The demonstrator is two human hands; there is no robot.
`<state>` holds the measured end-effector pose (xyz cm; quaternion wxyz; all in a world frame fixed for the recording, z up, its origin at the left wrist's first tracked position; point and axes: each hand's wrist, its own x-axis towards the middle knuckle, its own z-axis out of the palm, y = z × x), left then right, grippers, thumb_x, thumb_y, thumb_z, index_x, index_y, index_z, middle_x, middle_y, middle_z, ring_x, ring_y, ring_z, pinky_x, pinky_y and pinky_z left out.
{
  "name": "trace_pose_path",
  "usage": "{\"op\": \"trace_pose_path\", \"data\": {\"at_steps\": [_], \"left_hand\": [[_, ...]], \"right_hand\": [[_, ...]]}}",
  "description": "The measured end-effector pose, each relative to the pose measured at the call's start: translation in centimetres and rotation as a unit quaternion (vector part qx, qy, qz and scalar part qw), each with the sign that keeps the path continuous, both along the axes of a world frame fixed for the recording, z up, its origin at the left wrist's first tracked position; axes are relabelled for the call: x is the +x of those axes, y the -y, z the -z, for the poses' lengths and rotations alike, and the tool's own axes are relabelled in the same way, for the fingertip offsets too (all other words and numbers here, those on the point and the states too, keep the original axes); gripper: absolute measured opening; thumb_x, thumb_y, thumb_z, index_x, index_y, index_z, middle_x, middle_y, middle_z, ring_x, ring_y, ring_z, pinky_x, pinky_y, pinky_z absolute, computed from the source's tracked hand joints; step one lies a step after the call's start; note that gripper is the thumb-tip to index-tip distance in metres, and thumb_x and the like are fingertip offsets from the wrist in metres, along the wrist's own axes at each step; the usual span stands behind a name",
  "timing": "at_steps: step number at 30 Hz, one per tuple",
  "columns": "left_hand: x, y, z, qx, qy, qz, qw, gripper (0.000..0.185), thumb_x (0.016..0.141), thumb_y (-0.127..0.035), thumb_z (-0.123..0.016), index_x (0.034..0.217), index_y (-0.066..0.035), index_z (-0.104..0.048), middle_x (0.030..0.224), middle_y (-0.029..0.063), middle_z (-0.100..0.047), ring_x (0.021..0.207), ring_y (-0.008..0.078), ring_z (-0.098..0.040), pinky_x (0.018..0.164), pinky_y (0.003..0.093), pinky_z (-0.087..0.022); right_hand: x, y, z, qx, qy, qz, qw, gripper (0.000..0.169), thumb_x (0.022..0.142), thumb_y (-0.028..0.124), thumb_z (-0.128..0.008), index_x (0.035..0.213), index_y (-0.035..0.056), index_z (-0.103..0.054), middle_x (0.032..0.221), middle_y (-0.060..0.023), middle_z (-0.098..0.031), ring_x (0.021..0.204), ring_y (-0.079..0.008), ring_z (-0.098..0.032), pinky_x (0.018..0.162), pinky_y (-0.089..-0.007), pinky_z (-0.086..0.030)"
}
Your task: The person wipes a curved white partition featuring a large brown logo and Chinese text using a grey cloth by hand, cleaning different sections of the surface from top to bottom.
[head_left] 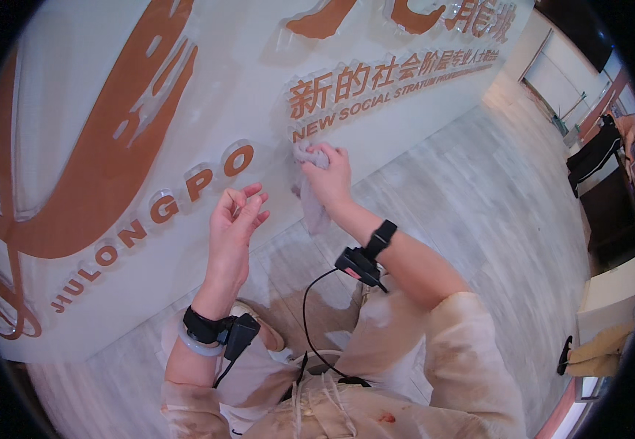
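A greyish cloth (312, 159) is bunched in my right hand (329, 173), and its loose end hangs below the fingers. That hand is at the wall sign's small raised lettering (345, 112), close to the lower line; whether the cloth touches the letters, I cannot tell. My left hand (235, 219) holds nothing, its fingers loosely curled and apart. It is in front of the white sign wall (229, 104), just below the large orange-brown raised letters (202, 184). Black straps with small box devices sit on both wrists, and a pale bangle circles the left one.
A large orange-brown raised emblem (103, 192) stands out on the wall at left. Grey wood-look flooring (460, 192) runs along the wall's foot. A black cable (305, 307) hangs between my arms. Two other people, one in dark trousers (597, 153), one in tan trousers (597, 354), are at far right.
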<state>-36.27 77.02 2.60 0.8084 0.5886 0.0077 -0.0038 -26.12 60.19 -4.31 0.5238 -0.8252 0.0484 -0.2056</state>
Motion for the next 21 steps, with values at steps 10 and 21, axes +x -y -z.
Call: {"op": "trace_pose_path", "data": {"at_steps": [10,21], "left_hand": [[0.1,1.3,-0.6,-0.002,0.029,0.045,0.999,0.017,0.091,-0.014,-0.059,0.084,-0.013,-0.043,0.119,0.0095,-0.055,0.112,0.0192,-0.054,0.090,0.0345,-0.044],[0.7,1.4,-0.5,0.085,0.014,0.039,0.996,0.012,0.090,-0.010,-0.058,0.088,-0.010,-0.046,0.119,0.0108,-0.054,0.113,0.0197,-0.052,0.091,0.0343,-0.043]], "right_hand": [[10.5,8.8,2.7,0.314,0.060,0.139,0.937,0.058,0.079,0.021,-0.064,0.126,-0.0018,-0.041,0.126,-0.0201,-0.043,0.111,-0.0317,-0.047,0.090,-0.0443,-0.042],[8.3,-2.1,7.5,0.134,0.147,0.195,0.961,0.061,0.079,0.007,-0.053,0.136,-0.0025,-0.035,0.134,-0.0265,-0.030,0.128,-0.0425,-0.029,0.107,-0.0483,-0.024]]}}
